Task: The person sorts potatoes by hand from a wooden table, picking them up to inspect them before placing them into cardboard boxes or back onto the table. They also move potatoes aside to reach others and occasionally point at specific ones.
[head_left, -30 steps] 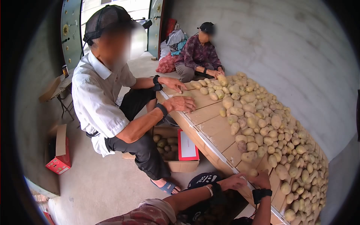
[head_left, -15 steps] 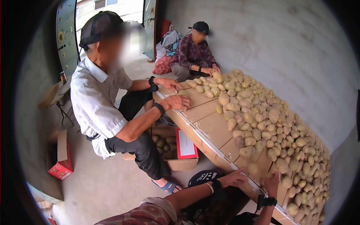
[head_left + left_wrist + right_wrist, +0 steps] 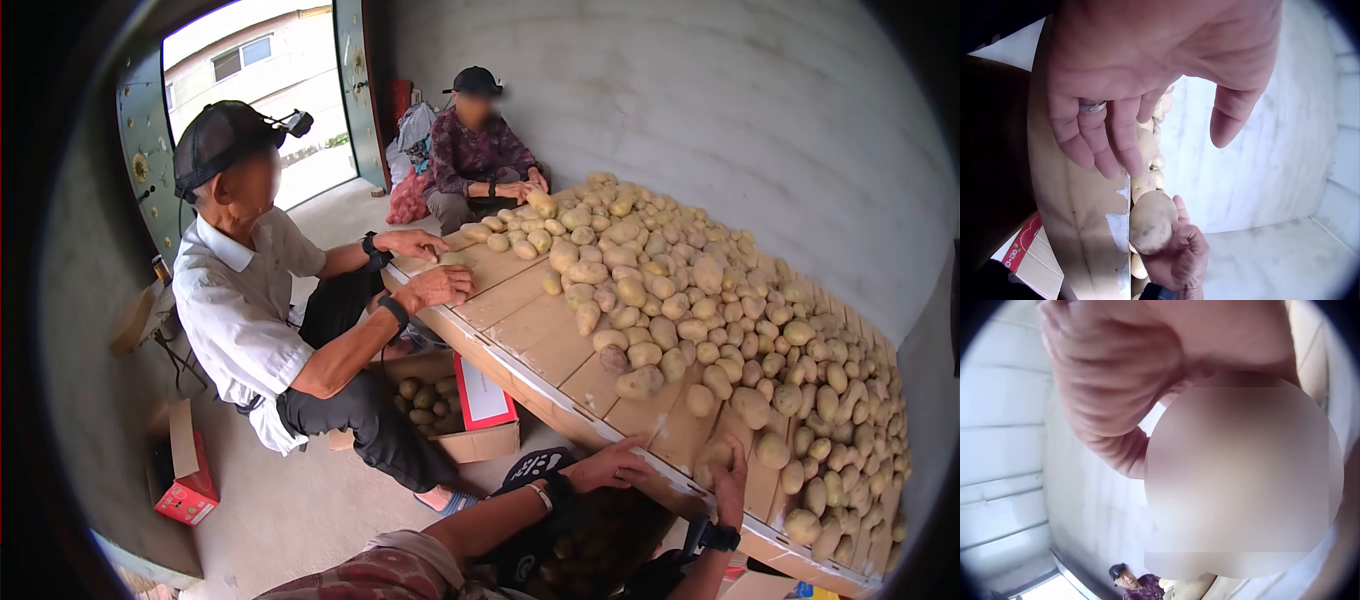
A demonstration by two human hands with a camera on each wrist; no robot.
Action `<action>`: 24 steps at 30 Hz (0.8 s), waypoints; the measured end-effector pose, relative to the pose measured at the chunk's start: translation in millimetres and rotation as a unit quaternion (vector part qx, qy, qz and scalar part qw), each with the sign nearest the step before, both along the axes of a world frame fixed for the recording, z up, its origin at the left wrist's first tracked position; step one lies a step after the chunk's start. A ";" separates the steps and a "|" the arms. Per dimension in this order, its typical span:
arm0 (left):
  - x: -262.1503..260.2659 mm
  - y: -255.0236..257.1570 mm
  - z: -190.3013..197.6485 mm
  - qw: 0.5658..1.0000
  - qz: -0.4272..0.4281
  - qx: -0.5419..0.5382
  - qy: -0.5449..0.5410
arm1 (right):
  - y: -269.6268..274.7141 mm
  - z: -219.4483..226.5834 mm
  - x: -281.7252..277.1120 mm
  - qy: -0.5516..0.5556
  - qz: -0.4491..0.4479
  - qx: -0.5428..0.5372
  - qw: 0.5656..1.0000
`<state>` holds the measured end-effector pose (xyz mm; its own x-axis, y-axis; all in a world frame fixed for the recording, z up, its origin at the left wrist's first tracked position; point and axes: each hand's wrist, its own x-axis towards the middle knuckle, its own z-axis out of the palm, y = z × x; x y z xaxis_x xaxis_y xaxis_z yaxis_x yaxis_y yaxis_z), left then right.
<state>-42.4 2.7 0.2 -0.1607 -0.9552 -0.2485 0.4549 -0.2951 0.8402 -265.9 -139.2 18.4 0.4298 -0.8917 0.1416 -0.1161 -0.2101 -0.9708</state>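
Observation:
My right hand (image 3: pixel 733 480) curls round a large pale potato (image 3: pixel 1154 222) close over the boards near the table's front edge. In the right wrist view a round blur hides most of what lies beneath the hand (image 3: pixel 1122 381). To its left, my left hand (image 3: pixel 612 463) is at the table edge with nothing in its grasp. Its ringed fingers (image 3: pixel 1116 137) hang loosely and the thumb stands apart in the left wrist view. A broad heap of potatoes (image 3: pixel 690 270) spreads along the wall side of the table, and a single potato (image 3: pixel 700 400) lies at its near border.
The plank table (image 3: pixel 520 300) has a white-edged front. A person in a white shirt (image 3: pixel 250 320) works at its left side, another in a patterned shirt (image 3: pixel 465 150) at the far end. A cardboard box (image 3: pixel 485 442) of potatoes stands on the floor; a red box (image 3: pixel 190 495) is further left.
The head view has turned right. A potato blurred beside my right hand moved toward the heap, and that hand now grips a potato. My left hand has stayed at the edge.

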 end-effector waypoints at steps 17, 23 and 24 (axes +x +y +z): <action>8.4 -5.7 -5.4 0.999 -0.034 -0.007 0.018 | 9.2 3.9 35.2 0.043 -0.106 -0.097 0.989; 11.1 -5.1 -7.0 0.991 -0.069 -0.023 0.112 | 50.4 -12.9 80.8 -0.249 -0.011 0.160 0.955; 12.1 -5.7 -4.5 0.984 -0.094 -0.021 0.151 | 56.8 -17.3 86.9 -0.205 0.007 0.116 0.972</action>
<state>-30.3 -3.0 -4.4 -0.3968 -0.9096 -0.1231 0.6264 -0.3664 0.6880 -179.0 -82.4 1.1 0.3926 -0.9144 0.0986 0.2913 0.0219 -0.9564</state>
